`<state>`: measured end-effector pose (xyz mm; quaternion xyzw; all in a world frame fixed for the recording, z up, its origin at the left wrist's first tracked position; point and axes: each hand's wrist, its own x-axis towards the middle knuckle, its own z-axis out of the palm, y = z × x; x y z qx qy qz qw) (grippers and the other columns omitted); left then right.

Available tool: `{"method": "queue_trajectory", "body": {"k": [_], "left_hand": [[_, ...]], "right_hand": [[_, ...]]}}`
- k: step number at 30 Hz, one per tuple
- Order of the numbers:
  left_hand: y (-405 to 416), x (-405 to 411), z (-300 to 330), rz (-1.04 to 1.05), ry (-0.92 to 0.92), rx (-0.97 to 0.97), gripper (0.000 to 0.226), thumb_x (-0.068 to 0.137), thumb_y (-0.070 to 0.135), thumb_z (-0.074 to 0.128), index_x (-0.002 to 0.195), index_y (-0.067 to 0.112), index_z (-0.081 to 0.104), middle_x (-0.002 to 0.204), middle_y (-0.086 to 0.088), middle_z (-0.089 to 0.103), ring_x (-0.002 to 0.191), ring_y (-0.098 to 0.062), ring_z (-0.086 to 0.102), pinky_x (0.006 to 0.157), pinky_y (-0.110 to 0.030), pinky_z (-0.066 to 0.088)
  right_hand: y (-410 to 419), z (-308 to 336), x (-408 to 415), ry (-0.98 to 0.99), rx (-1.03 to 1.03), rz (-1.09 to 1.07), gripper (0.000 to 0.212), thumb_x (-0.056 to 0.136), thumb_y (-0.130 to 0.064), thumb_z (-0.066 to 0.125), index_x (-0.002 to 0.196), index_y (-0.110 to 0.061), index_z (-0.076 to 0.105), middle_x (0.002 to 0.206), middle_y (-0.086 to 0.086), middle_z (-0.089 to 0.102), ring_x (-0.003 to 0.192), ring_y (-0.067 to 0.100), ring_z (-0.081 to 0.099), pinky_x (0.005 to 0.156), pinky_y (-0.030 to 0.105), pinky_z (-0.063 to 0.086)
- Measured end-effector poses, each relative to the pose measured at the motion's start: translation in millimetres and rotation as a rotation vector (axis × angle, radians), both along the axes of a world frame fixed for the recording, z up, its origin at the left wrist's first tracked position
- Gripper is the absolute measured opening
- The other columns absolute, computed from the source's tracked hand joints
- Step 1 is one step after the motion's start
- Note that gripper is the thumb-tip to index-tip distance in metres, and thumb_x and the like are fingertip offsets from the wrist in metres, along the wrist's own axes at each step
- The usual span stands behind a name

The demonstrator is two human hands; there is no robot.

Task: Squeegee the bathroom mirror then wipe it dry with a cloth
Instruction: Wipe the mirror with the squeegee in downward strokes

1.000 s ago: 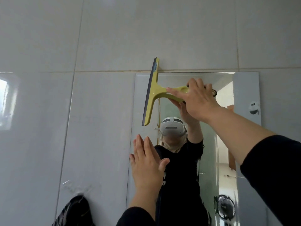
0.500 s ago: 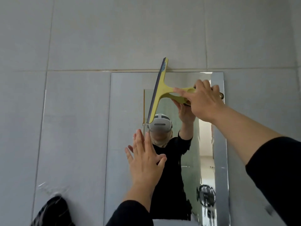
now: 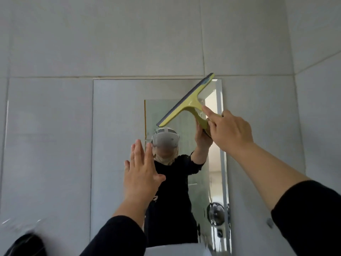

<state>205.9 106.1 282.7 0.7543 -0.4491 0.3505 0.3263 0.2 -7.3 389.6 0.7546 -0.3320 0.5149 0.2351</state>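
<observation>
Fingers [image 3: 212, 117] grip the squeegee [image 3: 186, 104] handle, blade slanting up-right on the mirror [image 3: 118, 126].

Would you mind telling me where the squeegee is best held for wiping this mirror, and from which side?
Grip the squeegee by its handle stem, coming from the lower right, as the right hand does now. The T shape leaves the blade bar free against the mirror, and the stem points down and right, away from the glass's upper edge.
</observation>
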Motion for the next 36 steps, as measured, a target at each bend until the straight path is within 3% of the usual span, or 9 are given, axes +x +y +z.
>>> {"method": "queue_trajectory", "body": {"k": [3, 7, 10, 15, 17, 19, 24, 32, 36], "left_hand": [[2, -1, 0, -0.006, 0.017, 0.009, 0.106, 0.078, 0.05, 0.065, 0.147, 0.025, -0.011, 0.155, -0.001, -0.027, 0.142, -0.02, -0.023, 0.118, -0.047, 0.007], [2, -1, -1, -0.012, 0.019, 0.001, 0.107, 0.078, 0.053, 0.065, 0.148, 0.025, -0.011, 0.155, 0.0, -0.027, 0.142, -0.02, -0.022, 0.117, -0.046, 0.007], [0, 1, -1, -0.019, 0.019, -0.01, 0.107, 0.076, 0.054, 0.066, 0.148, 0.025, -0.008, 0.156, 0.0, -0.025, 0.143, -0.019, -0.021, 0.116, -0.045, 0.008], [3, 5, -2, 0.006, -0.029, -0.07, 0.102, 0.074, 0.055, 0.065, 0.147, 0.023, 0.001, 0.158, -0.006, -0.008, 0.146, -0.024, -0.005, 0.117, -0.05, 0.012], [11, 13, -5, 0.045, -0.018, -0.11, 0.103, 0.074, 0.059, 0.062, 0.146, 0.025, -0.003, 0.158, -0.006, -0.008, 0.146, -0.026, -0.003, 0.116, -0.053, 0.007], [20, 26, -12, 0.085, 0.037, -0.134, 0.106, 0.076, 0.063, 0.059, 0.148, 0.023, -0.008, 0.158, -0.006, -0.015, 0.145, -0.024, -0.008, 0.115, -0.052, 0.002], [37, 42, -28, 0.149, 0.125, -0.13, 0.111, 0.076, 0.068, 0.055, 0.148, 0.015, -0.013, 0.157, -0.008, -0.019, 0.144, -0.023, -0.016, 0.116, -0.052, 0.008], [40, 44, -39, 0.08, 0.231, -0.13, 0.119, 0.074, 0.065, 0.06, 0.147, 0.012, -0.019, 0.155, -0.008, -0.026, 0.144, -0.023, -0.018, 0.117, -0.047, 0.009], [40, 46, -40, 0.001, 0.239, -0.133, 0.105, 0.082, 0.051, 0.057, 0.148, 0.012, -0.016, 0.156, -0.01, -0.024, 0.143, -0.023, -0.022, 0.117, -0.049, 0.014]], "right_hand": [[4, -15, 7, -0.046, 0.019, 0.033, 0.051, 0.096, -0.034, 0.038, 0.145, -0.043, 0.025, 0.093, 0.017, 0.059, 0.07, 0.034, 0.057, 0.058, 0.032, 0.034], [14, -28, 26, -0.188, 0.144, 0.162, 0.053, 0.096, -0.032, 0.041, 0.146, -0.037, 0.027, 0.061, 0.002, 0.045, 0.05, 0.014, 0.039, 0.053, 0.029, 0.033], [24, -41, 44, -0.32, 0.266, 0.277, 0.055, 0.095, -0.029, 0.043, 0.147, -0.034, 0.026, 0.061, 0.0, 0.054, 0.051, 0.011, 0.042, 0.05, 0.026, 0.034], [47, -55, 78, -0.552, 0.425, 0.485, 0.055, 0.097, -0.024, 0.045, 0.148, -0.031, 0.025, 0.063, -0.004, 0.058, 0.054, 0.005, 0.054, 0.041, 0.009, 0.038], [57, -55, 88, -0.621, 0.463, 0.565, 0.055, 0.097, -0.022, 0.045, 0.148, -0.027, 0.025, 0.065, -0.003, 0.059, 0.054, 0.008, 0.058, 0.044, 0.011, 0.047], [66, -53, 98, -0.667, 0.517, 0.636, 0.057, 0.097, -0.022, 0.044, 0.149, -0.026, 0.022, 0.072, 0.005, 0.065, 0.059, 0.017, 0.065, 0.052, 0.029, 0.058], [90, -54, 123, -0.669, 0.543, 0.638, 0.06, 0.097, -0.024, 0.041, 0.151, -0.027, 0.015, 0.095, 0.011, 0.066, 0.079, 0.026, 0.067, 0.066, 0.042, 0.059], [120, -61, 156, -0.583, 0.499, 0.63, 0.061, 0.097, -0.025, 0.041, 0.151, -0.024, 0.014, 0.119, 0.012, 0.062, 0.104, 0.026, 0.06, 0.083, 0.044, 0.055], [132, -68, 173, -0.438, 0.449, 0.618, 0.061, 0.098, -0.026, 0.043, 0.151, -0.028, 0.013, 0.104, 0.008, 0.066, 0.094, 0.02, 0.064, 0.076, 0.031, 0.055]]}}
